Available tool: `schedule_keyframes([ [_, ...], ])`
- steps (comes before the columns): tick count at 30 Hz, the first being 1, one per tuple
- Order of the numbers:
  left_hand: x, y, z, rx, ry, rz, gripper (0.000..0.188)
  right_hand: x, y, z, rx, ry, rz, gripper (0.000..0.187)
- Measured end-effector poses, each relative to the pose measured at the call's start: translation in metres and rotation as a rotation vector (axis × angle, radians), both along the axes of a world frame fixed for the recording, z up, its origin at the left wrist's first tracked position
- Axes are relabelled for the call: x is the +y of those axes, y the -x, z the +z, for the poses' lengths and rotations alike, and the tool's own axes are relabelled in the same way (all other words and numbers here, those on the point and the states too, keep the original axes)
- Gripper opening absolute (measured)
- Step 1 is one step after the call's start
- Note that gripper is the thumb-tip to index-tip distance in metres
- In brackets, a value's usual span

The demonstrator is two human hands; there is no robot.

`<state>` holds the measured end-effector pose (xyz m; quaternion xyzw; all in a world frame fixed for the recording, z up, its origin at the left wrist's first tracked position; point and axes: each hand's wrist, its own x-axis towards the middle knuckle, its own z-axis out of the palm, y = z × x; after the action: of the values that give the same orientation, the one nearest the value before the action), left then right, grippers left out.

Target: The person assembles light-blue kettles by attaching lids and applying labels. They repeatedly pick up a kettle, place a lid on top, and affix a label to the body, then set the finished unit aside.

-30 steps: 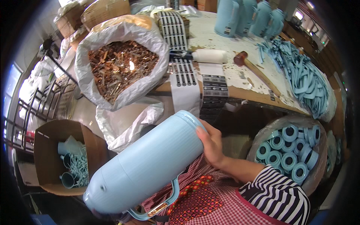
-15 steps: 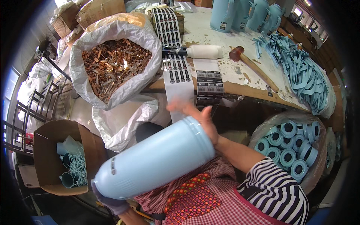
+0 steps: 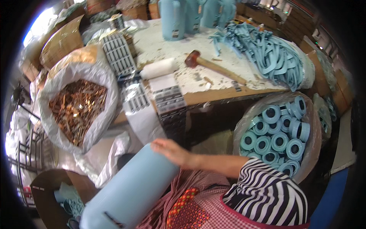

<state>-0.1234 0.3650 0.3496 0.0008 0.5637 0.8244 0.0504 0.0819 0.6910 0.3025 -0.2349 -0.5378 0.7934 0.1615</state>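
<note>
A light-blue thermos jug body [image 3: 127,191], a wide smooth cylinder with a small dark mark near its lower end, lies slanted across my lap. My right hand [image 3: 171,152] rests over its upper end with the fingers closed on the rim. At the lower left end a bit of my gloved left hand [image 3: 76,222] shows against the body; the rest is hidden behind it and past the picture's edge. Beyond my right hand, strips of dark printed stickers [image 3: 136,97] and a second strip of black labels [image 3: 167,97] hang over the table's front edge.
A white sack of brown metal-like pieces [image 3: 78,110] stands left, above a cardboard box [image 3: 49,191]. On the worn table [image 3: 152,49] are a mallet [image 3: 213,66], light-blue handled jugs [image 3: 173,19] and blue straps [image 3: 263,53]. A bag of blue rings [image 3: 280,141] stands right.
The view has swung to the right. My right hand, lifted and blurred beside the upper end before, now lies on the rim. The jug body's lower end has dropped and it tilts more steeply.
</note>
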Motion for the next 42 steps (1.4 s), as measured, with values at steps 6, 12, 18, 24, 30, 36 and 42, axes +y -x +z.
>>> schedule_keyframes([
  [6,0.051,-0.030,0.050,0.164,0.112,0.170,0.059,-0.026,-0.010,0.000,-0.068,-0.340,-0.278,0.054],
  [12,0.033,-0.031,0.072,0.512,0.306,0.084,0.051,0.149,-0.109,0.015,-0.113,-0.934,-0.599,0.018],
  [18,-0.004,0.034,0.100,1.398,0.363,-0.724,0.039,0.339,-0.363,0.073,-1.822,-1.366,-0.844,0.026],
  [24,0.060,-0.019,0.129,1.145,0.561,-1.176,0.031,0.205,-0.187,0.166,-0.933,-1.611,-0.915,0.027],
  [30,0.123,-0.022,0.150,1.801,1.188,-0.415,0.063,0.021,0.016,0.152,0.232,-0.097,-0.110,0.027],
  [36,0.060,-0.006,0.115,0.626,0.509,-0.518,0.037,-0.047,0.100,0.099,0.621,-0.703,-0.070,0.040],
  [42,0.010,-0.015,0.048,0.235,0.539,-0.297,0.029,-0.074,0.110,0.059,0.241,-0.108,0.504,0.029],
])
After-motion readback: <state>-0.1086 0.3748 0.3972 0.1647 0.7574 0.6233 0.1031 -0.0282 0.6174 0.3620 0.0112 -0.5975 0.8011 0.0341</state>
